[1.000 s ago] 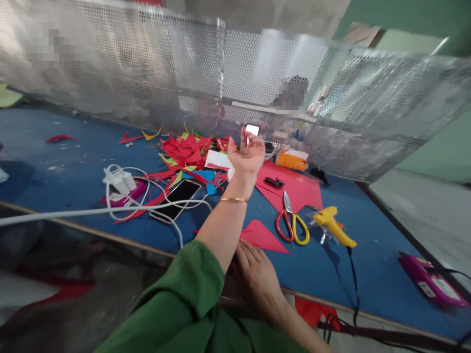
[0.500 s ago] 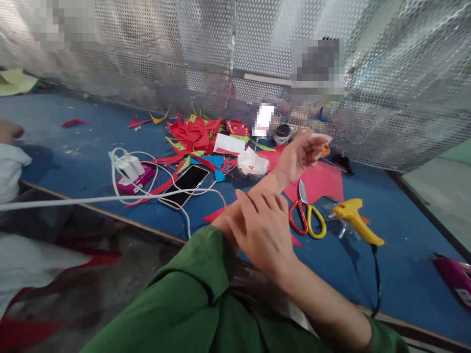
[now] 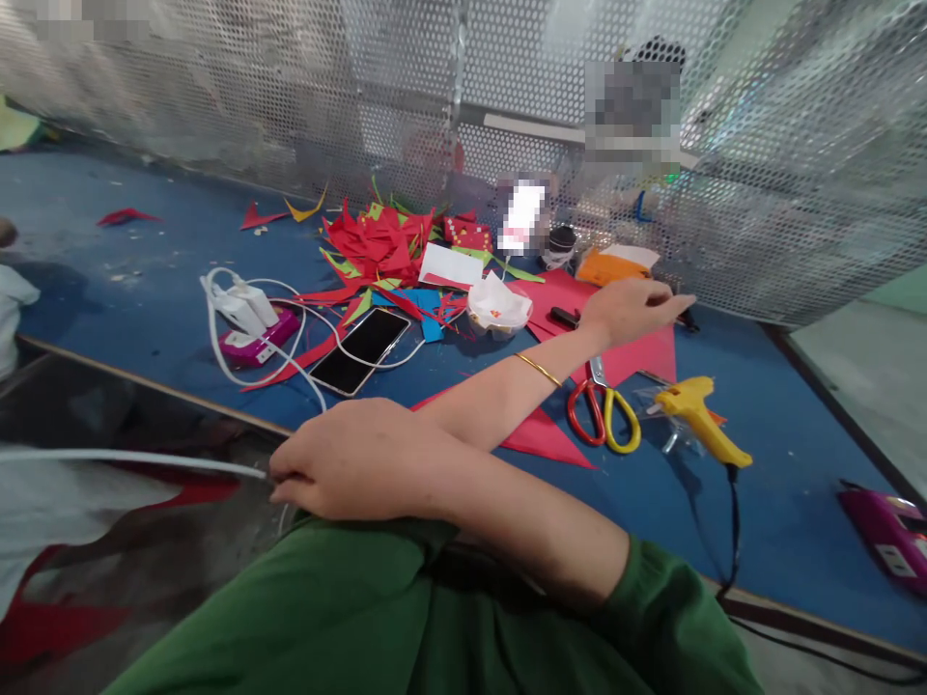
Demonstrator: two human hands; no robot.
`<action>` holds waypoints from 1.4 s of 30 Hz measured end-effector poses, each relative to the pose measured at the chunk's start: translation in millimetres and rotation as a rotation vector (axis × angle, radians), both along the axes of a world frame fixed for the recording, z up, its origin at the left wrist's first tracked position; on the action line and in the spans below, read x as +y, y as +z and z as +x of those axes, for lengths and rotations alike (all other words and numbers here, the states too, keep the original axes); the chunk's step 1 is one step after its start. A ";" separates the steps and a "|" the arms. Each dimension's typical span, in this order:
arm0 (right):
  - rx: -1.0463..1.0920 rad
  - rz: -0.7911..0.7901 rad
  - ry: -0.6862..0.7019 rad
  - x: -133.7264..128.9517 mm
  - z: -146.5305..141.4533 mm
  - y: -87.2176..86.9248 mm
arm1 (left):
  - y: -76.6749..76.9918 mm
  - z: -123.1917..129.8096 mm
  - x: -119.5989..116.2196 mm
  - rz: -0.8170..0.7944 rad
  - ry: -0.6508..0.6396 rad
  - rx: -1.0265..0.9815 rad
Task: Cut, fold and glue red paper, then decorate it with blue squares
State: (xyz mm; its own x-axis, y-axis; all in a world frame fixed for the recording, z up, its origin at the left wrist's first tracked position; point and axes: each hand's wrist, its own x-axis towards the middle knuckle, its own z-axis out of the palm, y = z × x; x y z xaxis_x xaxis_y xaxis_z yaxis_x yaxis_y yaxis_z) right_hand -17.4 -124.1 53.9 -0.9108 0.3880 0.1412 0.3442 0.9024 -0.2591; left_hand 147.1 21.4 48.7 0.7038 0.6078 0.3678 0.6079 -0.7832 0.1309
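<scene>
Here, the right hand [image 3: 348, 458] pinches the white cable [image 3: 181, 461] by the near edge of the worktop [image 3: 797, 521]; the left hand [image 3: 627, 311] is above the red paper [image 3: 648, 362], its grip unclear.

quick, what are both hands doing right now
Left hand: above the red paper, fingers partly curled; can't tell if open or closed.
Right hand: closed on the white cable.

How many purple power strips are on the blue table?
2. One strip is at the left, with white plugs in it; the other strip is at the right edge.
</scene>
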 end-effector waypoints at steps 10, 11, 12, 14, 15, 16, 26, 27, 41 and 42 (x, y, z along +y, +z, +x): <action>0.639 0.443 -0.591 -29.3 128.0 -46.0 | -52.4 -88.7 -26.8 -0.192 -0.183 -0.048; 0.597 0.444 -0.677 -34.0 142.1 -56.3 | -54.8 -108.4 -30.4 -0.183 -0.181 -0.041; 0.535 0.421 -0.740 -38.5 153.4 -66.7 | -57.1 -128.3 -35.4 -0.159 -0.187 -0.047; 0.398 0.372 -0.783 -46.9 167.6 -85.6 | -61.8 -164.8 -49.5 -0.094 -0.212 -0.021; 0.348 0.354 -0.785 -50.6 171.0 -93.5 | -64.4 -180.2 -57.9 -0.064 -0.253 0.014; 0.306 0.336 -0.774 -53.9 172.6 -99.9 | -67.3 -192.9 -66.7 -0.037 -0.290 0.040; 0.140 0.343 -0.630 -60.1 155.2 -110.9 | -88.6 -221.3 -104.3 0.144 -0.459 0.139; 0.130 0.343 -0.627 -59.5 153.1 -111.1 | -90.0 -221.9 -103.3 0.130 -0.464 0.160; -0.060 0.415 -0.875 -78.6 209.6 -111.7 | -95.3 -227.3 -97.8 0.229 -0.495 0.137; -0.076 0.435 -0.897 -80.6 215.9 -112.0 | -95.6 -227.7 -96.5 0.232 -0.489 0.126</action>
State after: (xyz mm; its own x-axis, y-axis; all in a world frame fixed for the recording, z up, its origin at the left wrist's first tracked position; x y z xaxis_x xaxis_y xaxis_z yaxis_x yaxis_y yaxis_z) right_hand 198.5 -204.7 -58.1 -0.3191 0.8649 0.3874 0.9465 0.3119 0.0832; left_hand -80.6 -75.1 -46.8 0.9309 0.1121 0.3476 0.1660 -0.9776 -0.1294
